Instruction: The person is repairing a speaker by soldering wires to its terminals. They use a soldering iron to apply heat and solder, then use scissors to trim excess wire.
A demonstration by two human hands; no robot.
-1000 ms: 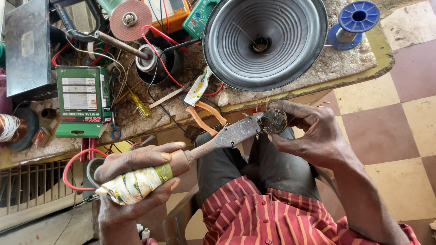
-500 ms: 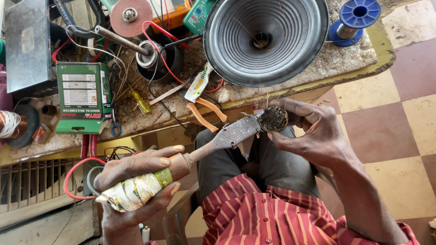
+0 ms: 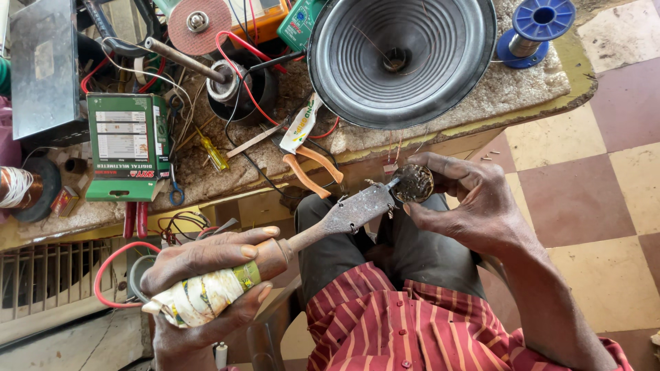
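My left hand (image 3: 206, 271) grips the taped, paper-wrapped handle of a large soldering iron (image 3: 344, 216). Its flat grey metal blade runs up to the right. The tip touches a small round dark tin (image 3: 414, 183) that my right hand (image 3: 474, 203) holds over my lap. A big black speaker cone (image 3: 402, 58) lies face up on the workbench just above the tin, with thin wires hanging near the bench edge.
The cluttered workbench (image 3: 522, 89) carries a green multimeter box (image 3: 127, 145), orange-handled pliers (image 3: 313, 168), a yellow screwdriver (image 3: 214, 154), a blue wire spool (image 3: 533, 27), a copper wire coil (image 3: 17, 185), a grey metal box (image 3: 45, 69) and tangled red wires. Checkered floor tiles (image 3: 591, 199) lie to the right.
Both hands keep almost the same pose. The iron's tip stays at the tin; the view has only shifted slightly.
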